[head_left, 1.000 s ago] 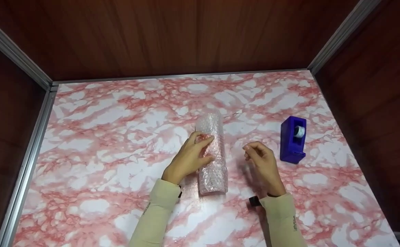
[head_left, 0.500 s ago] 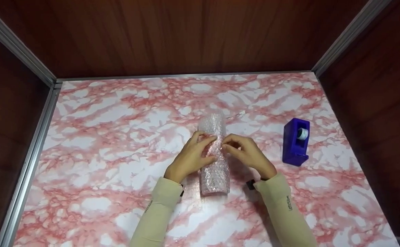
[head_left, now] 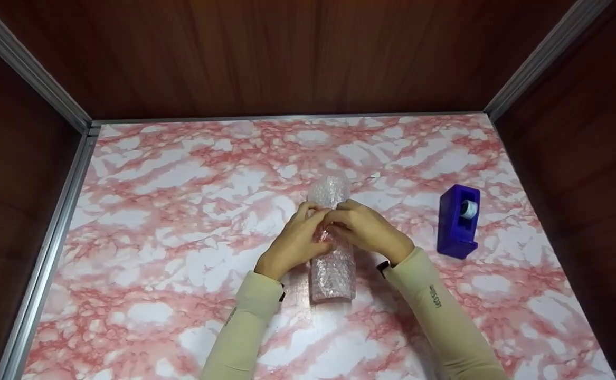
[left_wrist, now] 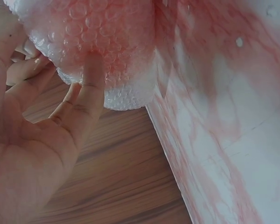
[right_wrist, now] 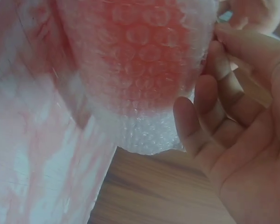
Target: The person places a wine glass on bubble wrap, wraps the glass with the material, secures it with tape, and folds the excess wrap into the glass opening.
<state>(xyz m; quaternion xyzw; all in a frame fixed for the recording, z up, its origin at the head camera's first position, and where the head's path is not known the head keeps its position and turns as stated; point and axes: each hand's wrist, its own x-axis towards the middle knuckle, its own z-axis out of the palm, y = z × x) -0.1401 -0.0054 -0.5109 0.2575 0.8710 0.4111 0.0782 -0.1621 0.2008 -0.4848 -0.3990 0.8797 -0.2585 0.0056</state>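
A roll of clear bubble wrap (head_left: 333,269) lies lengthwise on the pink-marbled table (head_left: 181,211), near its middle. My left hand (head_left: 297,240) grips the roll from its left side, thumb on top. My right hand (head_left: 363,229) reaches over from the right, its curled fingers on top of the roll, meeting the left fingertips. In the left wrist view the fingers (left_wrist: 91,79) press against the bubble wrap (left_wrist: 107,42). In the right wrist view the thumb and curled fingers (right_wrist: 200,121) sit at the edge of the wrap (right_wrist: 144,56). Whatever is under the fingertips is hidden.
A blue tape dispenser (head_left: 458,219) with a small roll of tape stands to the right of the hands. Dark wooden walls with metal edge rails (head_left: 49,232) close the table on the left, back and right.
My right hand has moved left from beside the dispenser onto the top of the bubble-wrap roll, joining the left fingertips. The left hand and the roll have stayed in place.
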